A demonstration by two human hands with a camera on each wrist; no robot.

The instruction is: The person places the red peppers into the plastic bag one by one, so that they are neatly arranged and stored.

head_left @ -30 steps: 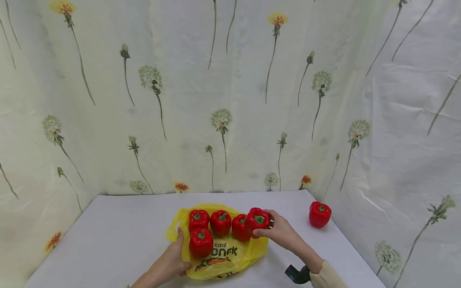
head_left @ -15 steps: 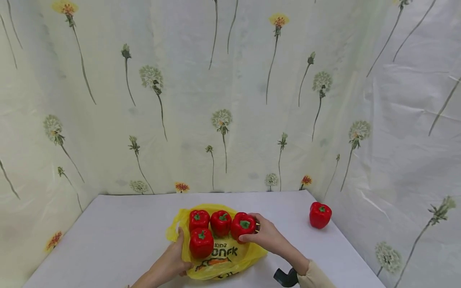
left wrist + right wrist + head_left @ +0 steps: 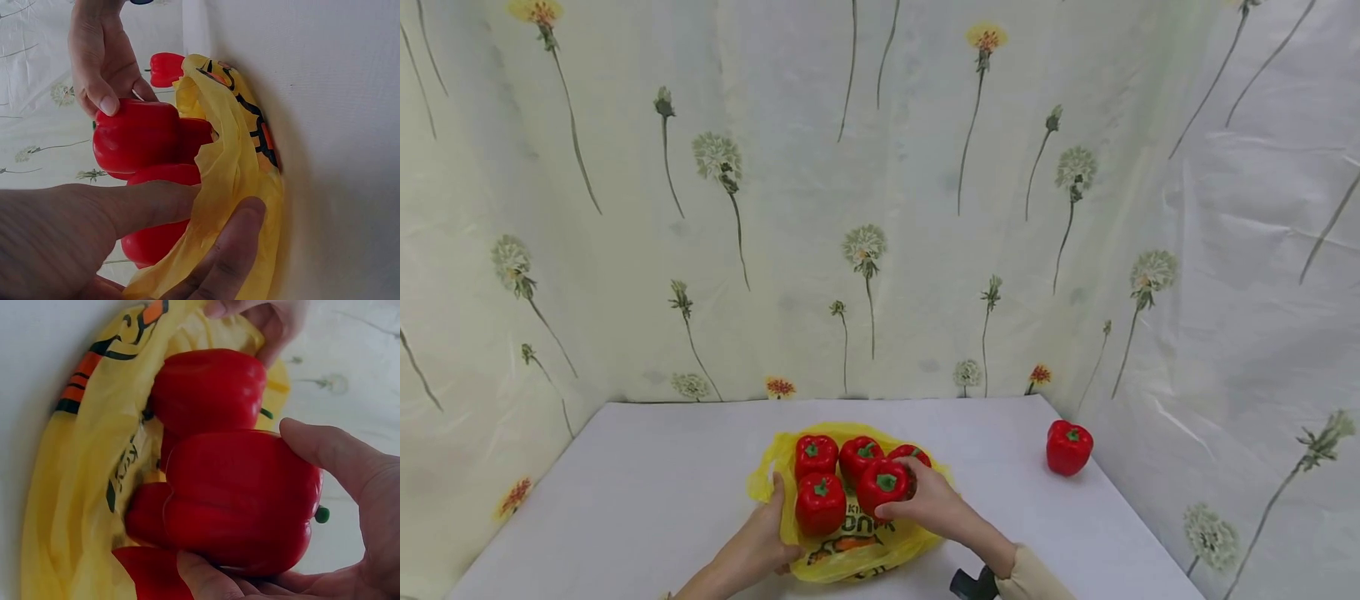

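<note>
A yellow plastic bag (image 3: pixel 906 550) with black print lies spread at the table's front middle. Several red bell peppers with green stems sit on or in it, among them a front-left pepper (image 3: pixel 821 505) and a back-left pepper (image 3: pixel 816 456). My left hand (image 3: pixel 763 533) holds the bag's left edge, its thin film between thumb and fingers (image 3: pixel 240 234). With my right hand (image 3: pixel 931 502) I grip another red bell pepper (image 3: pixel 244 500) by its right side. It is beside the front-left pepper; whether it touches the bag cannot be told. Part of the back-right pepper (image 3: pixel 912 452) is hidden behind it.
One more red bell pepper (image 3: pixel 1069 447) stands near the right edge of the white table (image 3: pixel 685 458). A dark curved object (image 3: pixel 973 585) is at my right wrist. A flower-printed curtain (image 3: pixel 790 250) hangs behind and beside the table.
My right hand has carried its pepper left and towards me, from the bag's right side to beside the front-left pepper. The back-right pepper shows again behind it. My left hand stays on the bag.
</note>
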